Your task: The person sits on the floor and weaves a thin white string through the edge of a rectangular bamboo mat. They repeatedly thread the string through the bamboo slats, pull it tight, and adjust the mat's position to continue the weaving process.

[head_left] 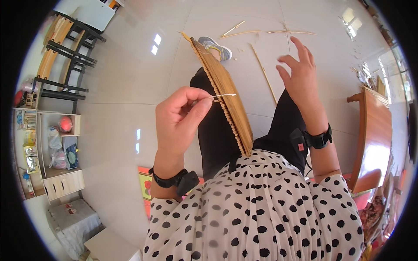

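A long wooden piece [230, 100] with a knobbly pale ridge along its left edge lies lengthwise over my lap, its far end above my shoe [225, 51]. My left hand [185, 119] pinches a thin white string [224, 95], which reaches right, over the wood, near the middle of that ridge. My right hand [300, 76] is raised to the right of the wood with fingers apart and slightly curled, holding nothing.
Thin sticks [263, 69] lie scattered on the tiled floor [130, 74]. At left stand black-framed wooden stools [56, 61], a shelf unit [61, 178] and a covered box [74, 222]. A wooden table [370, 130] stands at right. A colourful mat [144, 182] lies behind me.
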### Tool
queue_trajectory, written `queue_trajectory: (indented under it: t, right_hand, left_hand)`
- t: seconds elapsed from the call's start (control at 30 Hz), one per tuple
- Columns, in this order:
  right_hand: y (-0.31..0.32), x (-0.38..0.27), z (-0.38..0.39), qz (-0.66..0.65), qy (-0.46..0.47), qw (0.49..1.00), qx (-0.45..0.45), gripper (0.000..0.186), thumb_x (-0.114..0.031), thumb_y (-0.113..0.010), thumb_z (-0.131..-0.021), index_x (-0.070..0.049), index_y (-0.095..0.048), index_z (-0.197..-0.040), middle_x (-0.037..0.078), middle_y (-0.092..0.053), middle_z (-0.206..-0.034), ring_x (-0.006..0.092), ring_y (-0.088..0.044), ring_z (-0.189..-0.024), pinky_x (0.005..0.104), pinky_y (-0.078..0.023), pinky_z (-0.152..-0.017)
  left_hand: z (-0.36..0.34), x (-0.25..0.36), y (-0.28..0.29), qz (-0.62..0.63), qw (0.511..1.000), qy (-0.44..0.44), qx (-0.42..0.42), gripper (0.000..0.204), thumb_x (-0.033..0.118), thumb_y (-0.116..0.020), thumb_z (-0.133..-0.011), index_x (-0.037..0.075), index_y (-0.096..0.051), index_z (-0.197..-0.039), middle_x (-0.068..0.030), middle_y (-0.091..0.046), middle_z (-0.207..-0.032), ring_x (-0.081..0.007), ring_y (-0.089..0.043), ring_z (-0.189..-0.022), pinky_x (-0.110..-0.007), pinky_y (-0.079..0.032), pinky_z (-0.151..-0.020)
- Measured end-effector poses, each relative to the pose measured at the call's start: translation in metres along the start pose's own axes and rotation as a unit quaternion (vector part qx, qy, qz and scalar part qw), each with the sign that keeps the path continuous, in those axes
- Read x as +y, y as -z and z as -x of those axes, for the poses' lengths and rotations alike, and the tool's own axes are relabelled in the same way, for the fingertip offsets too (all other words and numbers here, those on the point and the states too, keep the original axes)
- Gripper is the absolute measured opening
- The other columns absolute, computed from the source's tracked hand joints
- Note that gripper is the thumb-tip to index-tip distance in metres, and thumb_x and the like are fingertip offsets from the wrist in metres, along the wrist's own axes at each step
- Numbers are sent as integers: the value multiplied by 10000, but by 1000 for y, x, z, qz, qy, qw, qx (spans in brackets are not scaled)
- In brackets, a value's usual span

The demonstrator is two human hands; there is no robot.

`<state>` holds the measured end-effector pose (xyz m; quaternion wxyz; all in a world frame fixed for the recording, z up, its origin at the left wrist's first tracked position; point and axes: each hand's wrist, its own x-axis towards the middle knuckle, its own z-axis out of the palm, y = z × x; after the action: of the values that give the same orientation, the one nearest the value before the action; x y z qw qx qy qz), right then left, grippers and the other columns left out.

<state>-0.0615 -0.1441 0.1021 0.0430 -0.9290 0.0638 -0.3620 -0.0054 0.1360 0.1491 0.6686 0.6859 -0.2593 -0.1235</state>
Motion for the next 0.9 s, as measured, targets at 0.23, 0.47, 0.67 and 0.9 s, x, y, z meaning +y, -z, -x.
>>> queue_trajectory:
  t: [0.23,0.47,0.67,0.9]
  right_hand:
    - [17,-53,-1,-398,-88,907,-105,356,-97,-830,-720,-73,-699,-1050,80,-678,-1116,253,-616,-1032,359,-524,-835]
    - [28,-82,0,-616,-85,772,-131,202,-41,-763,-830,-55,-726,-1028,36,-674,-893,99,-594,-796,243,-473,-694]
    - [24,-84,0,-652,-164,735,-85,73,4,-730,-857,-18,-737,-926,35,-669,-838,76,-577,-708,222,-448,-616]
    - [11,-106,14,-616,-189,764,-40,62,12,-737,-844,-2,-738,-905,27,-660,-833,62,-531,-641,222,-427,-559]
  left_hand:
    - [2,-3,-4,87,996,27,-15,38,-20,-646,-910,-40,-657,-940,15,-594,-758,-31,-496,-666,-176,-378,-593]
    - [0,-4,-17,105,993,24,-44,72,19,-654,-924,-33,-654,-975,5,-614,-789,-32,-508,-667,-179,-396,-594]
    - [6,1,-22,105,990,39,-89,110,-1,-601,-939,-50,-657,-1019,-66,-649,-785,-90,-587,-645,-216,-472,-581]
    - [8,-16,-28,97,981,-148,-77,239,-55,-561,-925,-78,-627,-1154,-114,-678,-816,-142,-640,-657,-248,-525,-615]
